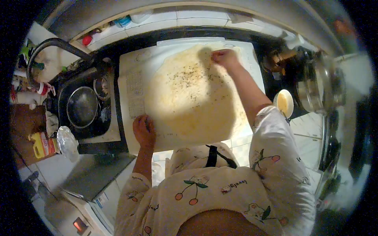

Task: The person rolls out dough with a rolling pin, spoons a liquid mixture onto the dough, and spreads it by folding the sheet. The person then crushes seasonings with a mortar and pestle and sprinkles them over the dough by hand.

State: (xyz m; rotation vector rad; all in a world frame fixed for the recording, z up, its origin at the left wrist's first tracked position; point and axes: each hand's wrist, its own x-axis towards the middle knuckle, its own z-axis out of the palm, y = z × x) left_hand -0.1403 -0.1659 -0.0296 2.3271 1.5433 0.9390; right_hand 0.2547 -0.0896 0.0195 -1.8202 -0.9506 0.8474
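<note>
A large, thin sheet of rolled-out dough [185, 114] covers much of a pale mat [132, 78] on the counter. Dark small bits [191, 74] are scattered over its middle and upper part. Above the far right portion of the dough, my right hand [225, 58] is closed with its fingertips drawn together; anything in them is too small to name. My left hand [144, 131] is by the mat's near left edge, its fingers curled inward around something dark that I cannot make out.
A black sink [108, 122] with a round pan [82, 107] and a curved faucet [59, 42] lies to the left. On the right stand a bowl of yellowish contents [284, 103] and a glass-like pot [321, 86]. A yellow bottle [39, 144] is at far left.
</note>
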